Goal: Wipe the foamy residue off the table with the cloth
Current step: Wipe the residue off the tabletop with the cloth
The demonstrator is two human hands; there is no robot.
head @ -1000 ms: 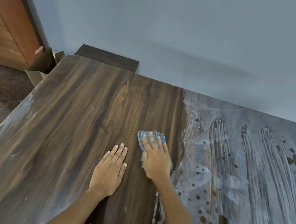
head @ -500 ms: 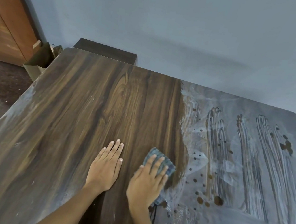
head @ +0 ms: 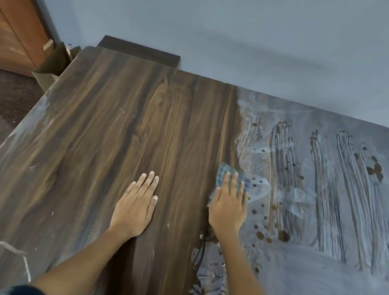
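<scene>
Cloth (head: 230, 178) under flat right hand (head: 228, 208) (at foam (head: 333, 193) edge).

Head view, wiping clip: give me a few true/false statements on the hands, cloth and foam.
1. The right hand presses the cloth flat on the table. True.
2. The left hand holds a second cloth. False: it lies flat and empty.
3. Foam covers the table's right part. True.
4. The cloth lies at the far left edge. False: it sits at the foam's border, mid-table.
</scene>
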